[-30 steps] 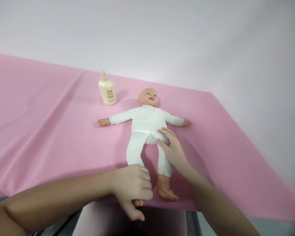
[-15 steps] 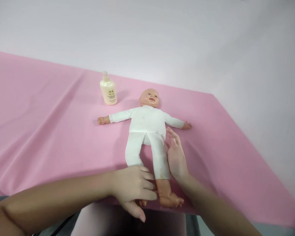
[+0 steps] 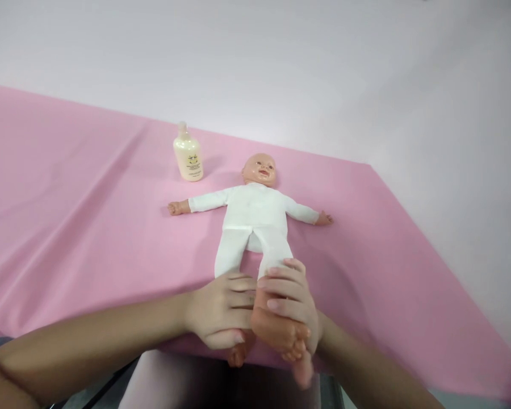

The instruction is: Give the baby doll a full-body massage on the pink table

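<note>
A baby doll [image 3: 255, 207] in a white suit lies on its back, arms spread and feet towards me. My left hand [image 3: 221, 309] is closed over the doll's lower leg on the left side, its fingers draped across the shin and hiding it. Below that hand, the foot of this leg pokes out. My right hand [image 3: 296, 301] wraps round the other leg near the ankle, where the bare foot [image 3: 276, 329] is tilted up off the cloth with its sole partly showing.
A pump bottle [image 3: 188, 156] of pale yellow liquid stands upright beyond the doll's outstretched left-side arm. Pink cloth [image 3: 111, 227] with some creases covers the table. Behind it rises a white wall [image 3: 255, 68]. My lap is below the near edge.
My right hand has come down from beside the doll's thigh and taken hold of the lower leg, raising the foot slightly. My left hand has settled closer onto the other leg.
</note>
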Demonstrator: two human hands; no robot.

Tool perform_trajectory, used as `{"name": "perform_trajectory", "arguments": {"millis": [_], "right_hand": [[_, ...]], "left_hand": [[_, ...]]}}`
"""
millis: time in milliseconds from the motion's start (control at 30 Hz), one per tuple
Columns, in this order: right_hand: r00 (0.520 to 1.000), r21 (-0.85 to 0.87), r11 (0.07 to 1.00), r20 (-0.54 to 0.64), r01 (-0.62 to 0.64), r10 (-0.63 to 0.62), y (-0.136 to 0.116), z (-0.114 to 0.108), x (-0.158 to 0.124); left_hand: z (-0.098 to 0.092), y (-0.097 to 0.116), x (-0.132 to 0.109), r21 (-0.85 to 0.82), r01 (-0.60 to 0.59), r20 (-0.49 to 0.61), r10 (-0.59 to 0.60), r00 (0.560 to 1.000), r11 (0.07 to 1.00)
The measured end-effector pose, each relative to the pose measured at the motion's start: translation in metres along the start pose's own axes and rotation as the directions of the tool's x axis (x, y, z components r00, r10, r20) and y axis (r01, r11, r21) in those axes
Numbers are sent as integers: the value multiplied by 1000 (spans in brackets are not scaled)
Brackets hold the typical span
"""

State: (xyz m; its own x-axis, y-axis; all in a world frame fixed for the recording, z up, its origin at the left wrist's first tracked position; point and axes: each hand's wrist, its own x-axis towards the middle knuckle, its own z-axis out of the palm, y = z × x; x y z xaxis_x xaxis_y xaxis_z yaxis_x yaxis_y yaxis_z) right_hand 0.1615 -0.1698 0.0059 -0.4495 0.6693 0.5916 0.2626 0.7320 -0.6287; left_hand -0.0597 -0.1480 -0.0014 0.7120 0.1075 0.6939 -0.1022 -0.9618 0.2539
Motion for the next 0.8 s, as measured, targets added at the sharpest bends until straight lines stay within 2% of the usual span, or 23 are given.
{"name": "perform_trajectory", "arguments": {"millis": [33, 100, 167, 367, 467, 600, 700, 800], "right_hand": [[992, -43, 992, -10, 122, -122, -1, 2, 0], [937, -140, 931, -53, 336, -346, -5, 4, 4], [898, -217, 881, -39, 421, -439, -11, 5, 10], [941, -140, 932, 9, 335, -337, -17, 3, 18], [959, -108, 953, 36, 284, -282, -20, 4, 17], [949, -71, 946, 53, 315, -312, -23, 7, 16], [944, -52, 944, 63, 327, -323, -22, 11, 14], [916, -49, 915, 52, 401, -398, -20, 15, 12]], "left_hand": [[1, 0, 0, 8, 8, -7, -8, 1000, 1000], [3, 1, 0, 19, 22, -10, -22, 1000, 1000], [5, 1, 2, 22, 26, -2, -26, 1000, 999], [9, -1, 7, 20, 14, -43, -13, 999, 1000], [9, -1, 7, 32, 7, -15, -6, 1000, 999], [8, -1, 5, 42, 17, 41, -19, 999, 999], [8, -1, 6, 34, 6, 27, -7, 1000, 999], [6, -3, 6, -2, -39, 8, 39, 999, 999]]}}
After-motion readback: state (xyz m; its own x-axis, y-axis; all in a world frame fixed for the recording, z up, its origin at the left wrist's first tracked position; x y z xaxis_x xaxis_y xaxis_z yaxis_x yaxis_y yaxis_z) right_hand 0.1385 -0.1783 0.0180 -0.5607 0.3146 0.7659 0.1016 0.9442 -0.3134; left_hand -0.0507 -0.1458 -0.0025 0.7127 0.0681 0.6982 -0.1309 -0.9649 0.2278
